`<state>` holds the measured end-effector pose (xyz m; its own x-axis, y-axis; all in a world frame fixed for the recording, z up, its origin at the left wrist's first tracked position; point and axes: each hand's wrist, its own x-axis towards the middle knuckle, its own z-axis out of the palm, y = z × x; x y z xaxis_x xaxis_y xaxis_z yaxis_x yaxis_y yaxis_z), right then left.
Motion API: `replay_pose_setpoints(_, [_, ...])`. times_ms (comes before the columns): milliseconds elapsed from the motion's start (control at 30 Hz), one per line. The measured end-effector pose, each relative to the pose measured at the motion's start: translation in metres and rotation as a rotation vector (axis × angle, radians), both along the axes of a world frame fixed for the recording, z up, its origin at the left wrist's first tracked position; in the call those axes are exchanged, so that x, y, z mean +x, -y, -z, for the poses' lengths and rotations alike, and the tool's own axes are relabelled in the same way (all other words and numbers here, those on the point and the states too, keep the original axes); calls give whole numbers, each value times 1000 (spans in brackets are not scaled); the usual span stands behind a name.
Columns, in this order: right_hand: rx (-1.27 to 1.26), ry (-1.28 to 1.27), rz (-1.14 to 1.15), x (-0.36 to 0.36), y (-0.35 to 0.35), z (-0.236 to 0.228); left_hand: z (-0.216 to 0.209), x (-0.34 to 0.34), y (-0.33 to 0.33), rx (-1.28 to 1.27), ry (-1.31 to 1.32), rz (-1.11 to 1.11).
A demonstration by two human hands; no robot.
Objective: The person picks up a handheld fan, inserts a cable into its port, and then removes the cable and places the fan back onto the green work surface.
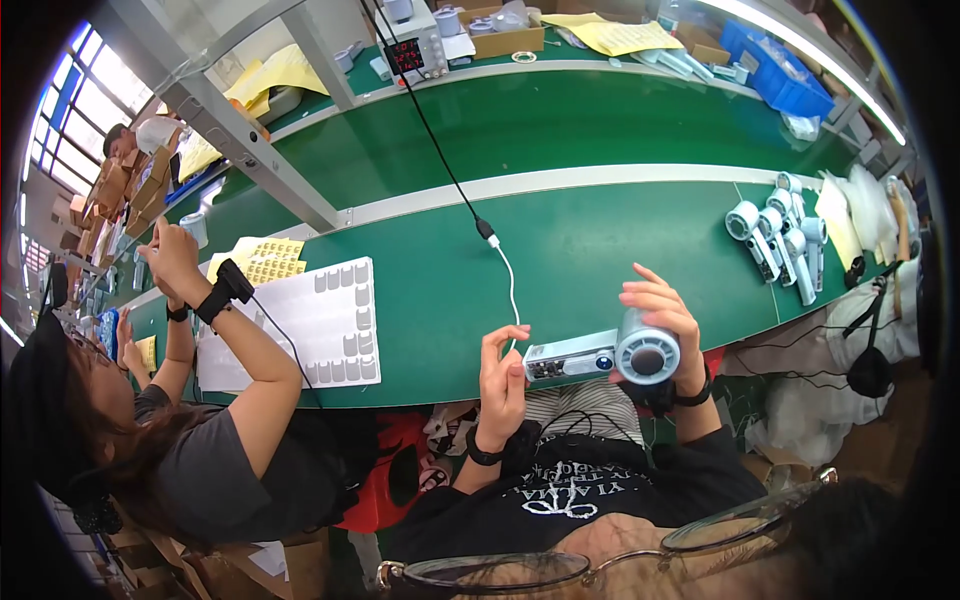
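A light blue handheld fan [648, 358] lies sideways in front of me, its round grille toward the camera. Its handle [570, 357] is uncovered along one side and shows a circuit board and a dark blue round part. My right hand [665, 310] wraps round the fan's head from behind, some fingers stretched past it. At the handle's left end, my left hand [503, 385] pinches the end of a white cable [513, 285]; the plug itself is hidden by the fingers. This cable hangs from a black connector [484, 229] on a black cord.
Several light blue fans [780, 235] lie piled at the right. A white sheet with grey stickers [290, 325] and a yellow sticker sheet [262, 260] lie left, beside a co-worker's raised arm [255, 340]. Behind stand a power supply [412, 55] and a blue bin [775, 70].
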<state>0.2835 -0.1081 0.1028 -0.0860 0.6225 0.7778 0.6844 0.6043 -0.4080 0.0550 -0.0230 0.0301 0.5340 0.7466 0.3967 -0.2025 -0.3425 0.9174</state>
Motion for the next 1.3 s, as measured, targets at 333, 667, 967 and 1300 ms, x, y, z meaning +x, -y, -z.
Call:
replay_pose_setpoints(333, [149,-120,29,-2,20,14,-9,-20,-7,130,80,-337])
replay_pose_setpoints(667, [299,-646,112,46,38,-13,0,-28,-20,359,-217,-437])
replay_pose_setpoints(967, [-296,-1317,-291,95,-41,3,8,-23,-22,450,-350,-378])
replay_pose_setpoints(1300, [-455,-853,450,233,-177,16,25,-14,-21,446,-338,-372])
